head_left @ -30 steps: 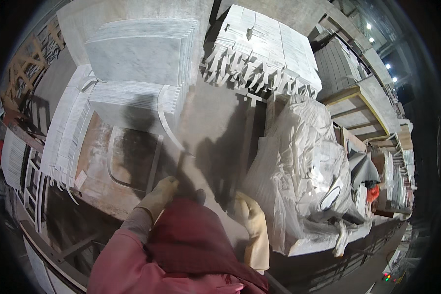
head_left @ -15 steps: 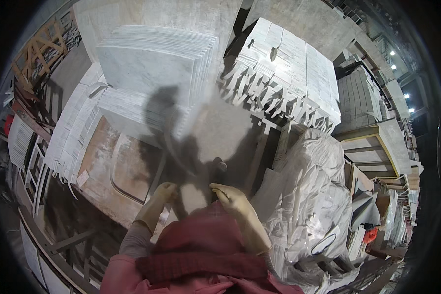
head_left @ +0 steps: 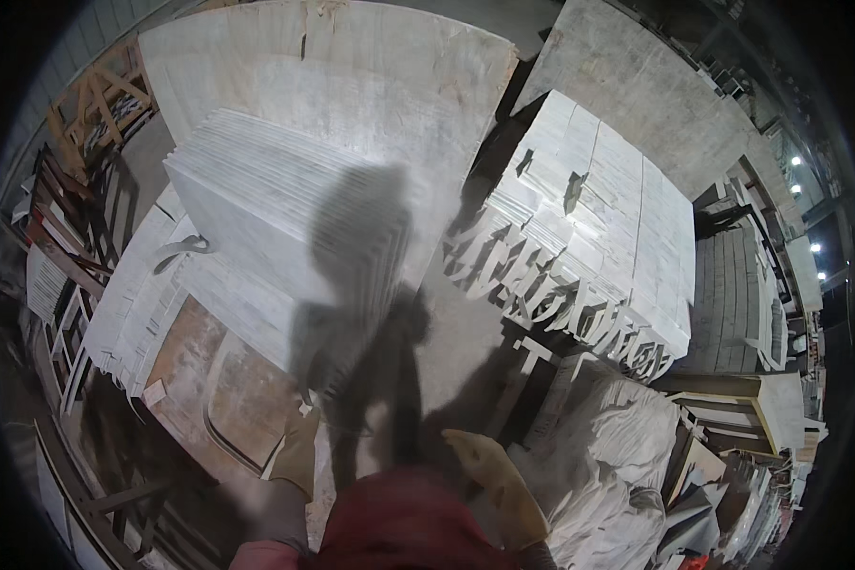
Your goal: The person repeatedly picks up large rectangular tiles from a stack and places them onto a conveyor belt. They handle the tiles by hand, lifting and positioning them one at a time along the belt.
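Note:
My right hand [head_left: 500, 486], in a yellow work glove, is stretched out flat at the lower middle, over the grey floor [head_left: 465, 342], and nothing shows in it. My left hand [head_left: 296, 454] is a blurred tan shape at the edge of a brown stone slab [head_left: 228, 399] with a rounded cut-out. I cannot tell its grip. My red garment [head_left: 399, 522] fills the bottom edge. My shadow falls across a leaning stack of white marble slabs [head_left: 266, 209] straight ahead.
A large pale slab [head_left: 380, 85] stands behind the stack. A block of white tiles [head_left: 598, 218] lies to the right. A plastic-wrapped bundle [head_left: 608, 446] sits at the lower right. Wooden racks [head_left: 76, 142] line the left side.
The view has swung upward and forward toward the slab stacks. Both gloved hands have dropped toward the bottom edge, and the left one has blurred.

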Demonstrator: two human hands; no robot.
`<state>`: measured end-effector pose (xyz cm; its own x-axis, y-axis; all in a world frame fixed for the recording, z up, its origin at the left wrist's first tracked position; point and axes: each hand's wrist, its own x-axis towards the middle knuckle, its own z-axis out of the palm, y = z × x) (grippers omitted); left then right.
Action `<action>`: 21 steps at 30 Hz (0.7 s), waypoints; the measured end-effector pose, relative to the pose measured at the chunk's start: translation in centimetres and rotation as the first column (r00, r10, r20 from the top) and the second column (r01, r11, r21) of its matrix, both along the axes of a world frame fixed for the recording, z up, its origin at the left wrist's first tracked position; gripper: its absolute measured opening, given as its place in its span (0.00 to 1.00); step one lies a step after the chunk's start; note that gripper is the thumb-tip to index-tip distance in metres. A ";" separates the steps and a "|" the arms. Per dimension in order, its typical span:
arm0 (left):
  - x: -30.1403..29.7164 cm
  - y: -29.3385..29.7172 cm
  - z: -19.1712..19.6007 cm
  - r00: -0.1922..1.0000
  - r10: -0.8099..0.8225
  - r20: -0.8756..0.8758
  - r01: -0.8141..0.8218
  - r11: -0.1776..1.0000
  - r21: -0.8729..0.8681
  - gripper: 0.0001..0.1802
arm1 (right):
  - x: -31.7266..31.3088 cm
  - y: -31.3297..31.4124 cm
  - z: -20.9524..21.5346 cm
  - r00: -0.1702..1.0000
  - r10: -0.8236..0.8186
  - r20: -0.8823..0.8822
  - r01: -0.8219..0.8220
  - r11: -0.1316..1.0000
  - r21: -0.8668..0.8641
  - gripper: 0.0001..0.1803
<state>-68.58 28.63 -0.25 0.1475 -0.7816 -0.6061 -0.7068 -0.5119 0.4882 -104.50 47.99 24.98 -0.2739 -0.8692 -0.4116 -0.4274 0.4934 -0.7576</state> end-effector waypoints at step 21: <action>-12.2 -1.6 6.3 0.550 0.657 -0.516 -0.712 0.691 0.121 0.18 | -4.2 -10.5 -4.4 0.949 0.316 -0.012 -0.314 0.946 0.080 0.17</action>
<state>-80.74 27.08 6.06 0.3735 -0.6255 -0.6850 0.1890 -0.6716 0.7164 -108.73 37.52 20.59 -0.0020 -0.8792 -0.4765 -0.5886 0.3863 -0.7101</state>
